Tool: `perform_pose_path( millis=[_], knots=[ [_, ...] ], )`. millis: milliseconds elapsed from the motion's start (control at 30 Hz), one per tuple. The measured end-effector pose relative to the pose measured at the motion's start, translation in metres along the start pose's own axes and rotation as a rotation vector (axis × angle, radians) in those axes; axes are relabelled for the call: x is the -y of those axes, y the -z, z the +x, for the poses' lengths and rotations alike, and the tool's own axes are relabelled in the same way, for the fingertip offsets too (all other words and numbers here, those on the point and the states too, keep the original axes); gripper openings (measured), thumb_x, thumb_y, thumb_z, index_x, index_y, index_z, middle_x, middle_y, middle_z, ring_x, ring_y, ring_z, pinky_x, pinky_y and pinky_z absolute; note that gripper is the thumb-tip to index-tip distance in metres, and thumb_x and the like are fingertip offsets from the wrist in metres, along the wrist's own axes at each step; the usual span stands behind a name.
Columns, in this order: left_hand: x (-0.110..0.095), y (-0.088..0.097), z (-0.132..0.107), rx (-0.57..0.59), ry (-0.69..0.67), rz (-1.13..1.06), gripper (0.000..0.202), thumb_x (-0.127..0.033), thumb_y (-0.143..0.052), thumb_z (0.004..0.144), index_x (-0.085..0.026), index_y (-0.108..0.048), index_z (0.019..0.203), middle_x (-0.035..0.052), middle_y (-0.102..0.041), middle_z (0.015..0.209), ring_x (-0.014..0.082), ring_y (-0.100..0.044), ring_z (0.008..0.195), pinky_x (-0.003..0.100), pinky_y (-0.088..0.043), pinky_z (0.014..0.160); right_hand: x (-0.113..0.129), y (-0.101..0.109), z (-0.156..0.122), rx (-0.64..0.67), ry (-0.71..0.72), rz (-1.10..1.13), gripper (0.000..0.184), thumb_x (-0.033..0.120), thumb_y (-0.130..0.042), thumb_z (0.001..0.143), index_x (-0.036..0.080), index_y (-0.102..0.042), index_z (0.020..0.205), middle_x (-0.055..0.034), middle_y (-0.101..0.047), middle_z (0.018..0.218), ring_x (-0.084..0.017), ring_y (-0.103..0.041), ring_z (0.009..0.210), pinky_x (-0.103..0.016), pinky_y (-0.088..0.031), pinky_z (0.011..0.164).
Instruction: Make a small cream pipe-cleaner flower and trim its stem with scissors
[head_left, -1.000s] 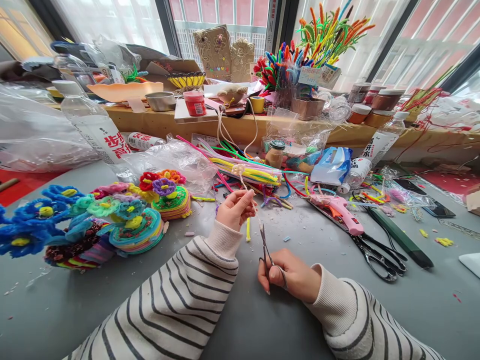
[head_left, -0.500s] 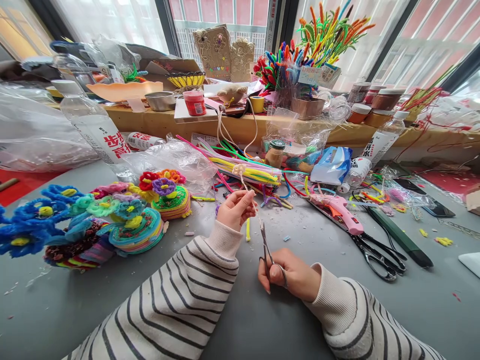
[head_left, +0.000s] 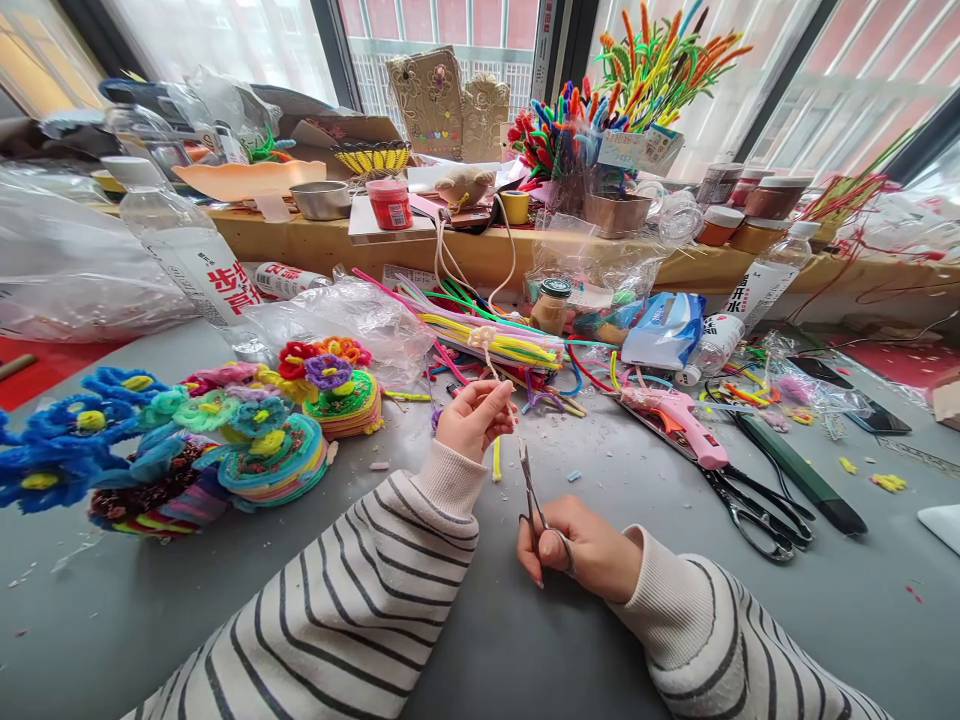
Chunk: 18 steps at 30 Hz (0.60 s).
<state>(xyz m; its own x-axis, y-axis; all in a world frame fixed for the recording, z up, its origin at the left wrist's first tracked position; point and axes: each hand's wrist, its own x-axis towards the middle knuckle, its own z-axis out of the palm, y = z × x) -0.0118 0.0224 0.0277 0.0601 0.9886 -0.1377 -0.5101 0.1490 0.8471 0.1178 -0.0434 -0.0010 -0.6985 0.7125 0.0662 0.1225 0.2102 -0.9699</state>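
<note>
My left hand (head_left: 474, 418) pinches a pale, twisted pipe cleaner stem, with a small looped pale flower head (head_left: 481, 338) standing above the fingers. The stem's lower end (head_left: 519, 430) hangs out below the hand. In my right hand (head_left: 574, 540) are small metal scissors (head_left: 532, 500), with fingers through the handle loops. Their blades point up and their tips meet the lower end of the stem. Whether the blades are fully closed on it is too small to tell. Behind the flower head lies a bundle of pastel and yellow pipe cleaners (head_left: 517, 345).
Colourful pipe cleaner flower pots (head_left: 270, 465) stand at the left. At the right lie a pink glue gun (head_left: 679, 425), black-handled scissors (head_left: 765, 515) and a dark green bar (head_left: 802, 475). A wooden ledge (head_left: 300, 240) with jars and pipe cleaner bunches runs along the back.
Almost nothing differs. The flower head has shifted very slightly to the right, and both hands have kept their grips and nearly the same positions.
</note>
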Motion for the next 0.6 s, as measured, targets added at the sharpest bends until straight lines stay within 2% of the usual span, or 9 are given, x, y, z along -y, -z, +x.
perform_pose_path(
  millis=[233, 600],
  knots=[
    [0.0016, -0.0003, -0.0001, 0.003, -0.013, -0.013, 0.027, -0.028, -0.071, 0.049, -0.014, -0.053, 0.064, -0.0048, -0.056, 0.047, 0.0032, -0.049, 0.039, 0.013, -0.038, 0.04, -0.0012, -0.0001, 0.0002, -0.009, 0.003, 0.05, 0.064, 0.067, -0.029, 0.073, 0.011, -0.048, 0.048, 0.004, -0.033, 0.042, -0.005, -0.026, 0.039, -0.019, -0.022, 0.041],
    [-0.0007, -0.0009, -0.0005, -0.004, -0.012, -0.025, 0.029, -0.027, -0.072, 0.047, -0.014, -0.053, 0.064, -0.0044, -0.057, 0.047, 0.0034, -0.049, 0.039, 0.013, -0.038, 0.04, -0.0073, -0.001, -0.0007, -0.052, 0.003, 0.054, 0.063, 0.066, -0.035, 0.071, 0.012, -0.049, 0.043, 0.0009, -0.043, 0.041, -0.005, -0.033, 0.039, -0.019, -0.024, 0.04]
  ],
)
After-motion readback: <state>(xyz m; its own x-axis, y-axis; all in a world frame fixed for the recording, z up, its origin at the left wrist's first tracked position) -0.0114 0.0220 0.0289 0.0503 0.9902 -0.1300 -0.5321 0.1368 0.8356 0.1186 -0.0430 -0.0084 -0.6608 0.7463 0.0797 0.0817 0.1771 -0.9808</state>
